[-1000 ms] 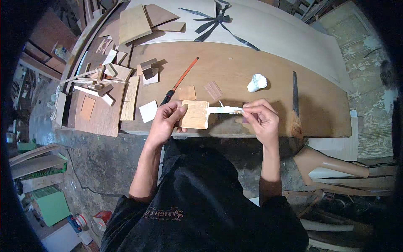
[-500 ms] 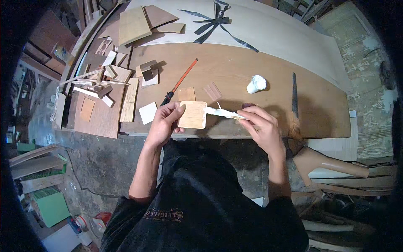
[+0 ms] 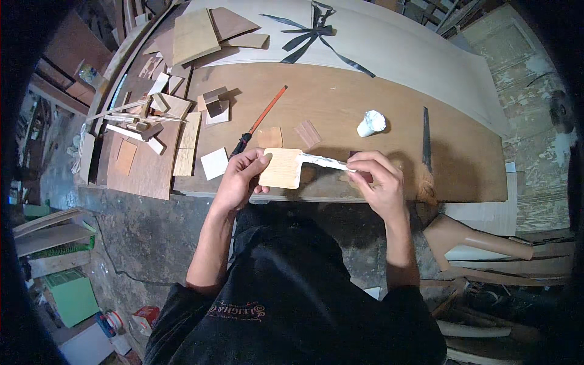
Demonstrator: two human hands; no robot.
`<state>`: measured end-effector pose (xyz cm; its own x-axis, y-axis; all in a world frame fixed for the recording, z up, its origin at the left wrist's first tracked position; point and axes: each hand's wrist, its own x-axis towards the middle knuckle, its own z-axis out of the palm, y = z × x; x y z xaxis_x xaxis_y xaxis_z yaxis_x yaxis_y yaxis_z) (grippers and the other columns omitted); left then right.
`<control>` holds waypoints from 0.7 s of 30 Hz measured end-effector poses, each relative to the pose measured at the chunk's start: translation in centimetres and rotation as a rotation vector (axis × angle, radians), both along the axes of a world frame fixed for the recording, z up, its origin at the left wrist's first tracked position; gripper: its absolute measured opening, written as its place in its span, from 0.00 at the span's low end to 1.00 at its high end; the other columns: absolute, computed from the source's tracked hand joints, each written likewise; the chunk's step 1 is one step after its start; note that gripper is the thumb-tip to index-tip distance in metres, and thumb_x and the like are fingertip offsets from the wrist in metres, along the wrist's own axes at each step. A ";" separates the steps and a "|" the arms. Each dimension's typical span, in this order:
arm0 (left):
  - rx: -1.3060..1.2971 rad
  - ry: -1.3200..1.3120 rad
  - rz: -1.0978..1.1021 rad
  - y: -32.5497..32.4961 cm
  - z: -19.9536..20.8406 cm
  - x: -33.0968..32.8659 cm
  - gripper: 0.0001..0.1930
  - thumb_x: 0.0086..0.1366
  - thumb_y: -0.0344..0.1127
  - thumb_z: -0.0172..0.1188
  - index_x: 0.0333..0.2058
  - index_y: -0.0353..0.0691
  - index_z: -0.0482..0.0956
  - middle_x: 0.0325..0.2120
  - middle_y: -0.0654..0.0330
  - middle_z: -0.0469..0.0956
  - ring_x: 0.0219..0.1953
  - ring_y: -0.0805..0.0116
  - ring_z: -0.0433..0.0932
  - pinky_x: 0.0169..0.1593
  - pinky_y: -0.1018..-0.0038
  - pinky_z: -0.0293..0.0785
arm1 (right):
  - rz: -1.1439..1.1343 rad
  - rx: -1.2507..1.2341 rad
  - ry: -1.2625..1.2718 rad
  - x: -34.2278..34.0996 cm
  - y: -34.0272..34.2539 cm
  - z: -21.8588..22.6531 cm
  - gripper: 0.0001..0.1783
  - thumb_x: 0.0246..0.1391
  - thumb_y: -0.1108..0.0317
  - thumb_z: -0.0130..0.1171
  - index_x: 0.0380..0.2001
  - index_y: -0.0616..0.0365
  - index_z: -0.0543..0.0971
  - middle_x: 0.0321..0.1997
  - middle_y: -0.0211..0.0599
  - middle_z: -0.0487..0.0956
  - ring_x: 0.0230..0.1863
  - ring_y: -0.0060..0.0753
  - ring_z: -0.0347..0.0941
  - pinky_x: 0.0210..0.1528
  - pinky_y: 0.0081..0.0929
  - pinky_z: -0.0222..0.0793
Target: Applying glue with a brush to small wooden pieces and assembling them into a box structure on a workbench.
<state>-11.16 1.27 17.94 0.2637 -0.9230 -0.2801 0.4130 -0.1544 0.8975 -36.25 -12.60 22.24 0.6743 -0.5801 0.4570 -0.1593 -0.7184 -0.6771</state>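
My left hand point(image 3: 241, 176) pinches a small square wooden piece with rounded corners point(image 3: 281, 168) by its left side, thumb on top. A white-smeared flat stick point(image 3: 323, 161) is held by its right end in my right hand point(image 3: 377, 176), fingers pinched together. The stick's far end meets the wooden piece's upper right edge, where white paste shows. Both hands are raised over the bench's front edge. Beyond them lie a thin wooden square point(image 3: 270, 137) and a grooved brownish piece point(image 3: 308, 133). A white-coated cup point(image 3: 371, 123) stands farther right.
On the workbench point(image 3: 340, 91), an orange-and-black rod point(image 3: 265, 120) lies near a small dark block point(image 3: 214, 101). Wood offcuts point(image 3: 146, 118) pile up at the left. A saw point(image 3: 427, 152) lies at the right. Black straps point(image 3: 314, 31) rest on the pale far sheet.
The stick has tilted slightly, and its left end has risen along the wooden piece's right edge. The wooden piece has shifted slightly toward me. Both hands keep their grip.
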 end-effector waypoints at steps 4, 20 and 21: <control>-0.012 0.006 -0.006 0.1 -0.1 0.1 0.14 0.73 0.42 0.54 0.30 0.41 0.75 0.19 0.68 0.74 0.16 0.81 0.71 0.19 0.84 0.63 | 0.049 0.033 -0.017 0.0 0.4 0.0 0.08 0.46 0.83 0.68 0.31 0.64 0.81 0.38 0.39 0.81 0.39 0.32 0.81 0.39 0.26 0.78; -0.001 0.045 0.013 0.0 0.0 0.2 0.13 0.73 0.42 0.55 0.32 0.41 0.77 0.20 0.69 0.75 0.16 0.84 0.70 0.20 0.86 0.65 | 0.173 -0.025 -0.044 -1.0 2.1 0.7 0.10 0.40 0.83 0.72 0.27 0.62 0.81 0.34 0.38 0.82 0.37 0.34 0.81 0.40 0.29 0.77; -0.007 0.046 0.013 0.0 0.0 0.2 0.12 0.73 0.42 0.55 0.32 0.40 0.77 0.20 0.69 0.75 0.16 0.84 0.70 0.20 0.86 0.65 | 0.150 -0.031 -0.068 -1.0 2.1 0.8 0.10 0.40 0.83 0.73 0.26 0.61 0.81 0.34 0.38 0.82 0.37 0.34 0.81 0.39 0.28 0.76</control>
